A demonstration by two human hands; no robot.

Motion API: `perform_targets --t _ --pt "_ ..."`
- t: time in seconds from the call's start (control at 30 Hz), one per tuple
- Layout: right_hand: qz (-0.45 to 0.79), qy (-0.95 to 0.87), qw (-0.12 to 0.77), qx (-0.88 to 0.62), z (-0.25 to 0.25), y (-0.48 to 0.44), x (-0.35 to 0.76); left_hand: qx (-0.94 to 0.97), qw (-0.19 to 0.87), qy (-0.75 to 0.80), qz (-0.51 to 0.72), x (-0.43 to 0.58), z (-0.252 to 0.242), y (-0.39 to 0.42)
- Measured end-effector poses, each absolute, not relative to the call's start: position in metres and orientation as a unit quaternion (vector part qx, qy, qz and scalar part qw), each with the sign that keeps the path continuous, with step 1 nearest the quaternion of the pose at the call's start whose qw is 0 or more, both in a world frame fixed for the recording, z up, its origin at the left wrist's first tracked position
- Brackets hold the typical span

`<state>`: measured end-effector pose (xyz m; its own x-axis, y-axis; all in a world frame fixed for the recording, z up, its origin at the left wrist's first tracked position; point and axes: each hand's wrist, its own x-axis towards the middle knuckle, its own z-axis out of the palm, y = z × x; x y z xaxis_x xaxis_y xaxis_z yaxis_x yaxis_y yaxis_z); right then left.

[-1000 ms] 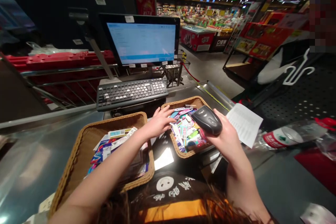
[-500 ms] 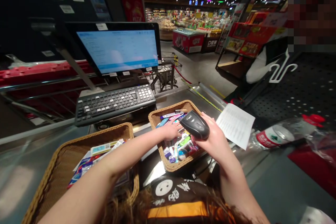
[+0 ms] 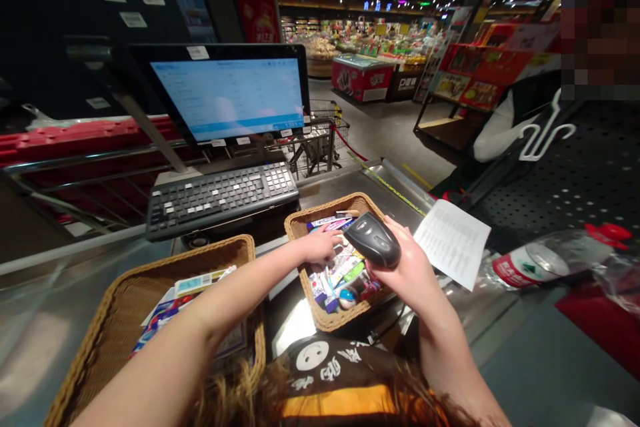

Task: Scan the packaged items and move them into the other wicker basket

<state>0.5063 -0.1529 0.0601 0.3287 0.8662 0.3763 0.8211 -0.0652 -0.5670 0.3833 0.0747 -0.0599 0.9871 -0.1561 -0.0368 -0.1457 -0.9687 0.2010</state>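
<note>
My right hand (image 3: 407,257) is wrapped round a black handheld barcode scanner (image 3: 373,240), its head over the small wicker basket (image 3: 340,322). Packed inside that basket are several small packaged goods (image 3: 330,283), some in tubes and small boxes; a blue-and-white round item (image 3: 347,297) lies near the front. Over the basket's left side, my left hand (image 3: 320,245) reaches among the goods with fingers partly stretched; I see nothing held in it. Beneath my left forearm stands a larger wicker basket (image 3: 113,303) holding flat colourful packs (image 3: 175,307).
A keyboard (image 3: 225,197) and a lit monitor (image 3: 230,100) stand behind the baskets. Right of the small basket lie a printed paper sheet (image 3: 453,240) and a large plastic bottle (image 3: 530,263). A white hook (image 3: 545,137) and a person's white sleeve (image 3: 495,130) are farther right.
My left hand has shifted slightly left and up, its fingers less spread, uncovering more of the goods. The right hand still holds the scanner over the basket. The view has shifted slightly.
</note>
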Motion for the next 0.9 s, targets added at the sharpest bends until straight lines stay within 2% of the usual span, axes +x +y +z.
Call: perform_targets --t 0.2,0.43,0.9 --pt "0.029 -0.572 0.363 -0.735 0.060 -0.155 0.499 0.988 0.102 -0.112 -0.004 0.368 -0.032 0.073" --pt "0.006 -0.561 0.366 -0.743 0.060 -0.159 0.490 0.994 0.086 -0.052 0.051 0.352 0.003 0.070" --pt "-0.020 -0.594 0.370 -0.714 0.073 -0.151 0.456 0.962 0.045 0.118 0.242 0.270 0.068 0.071"
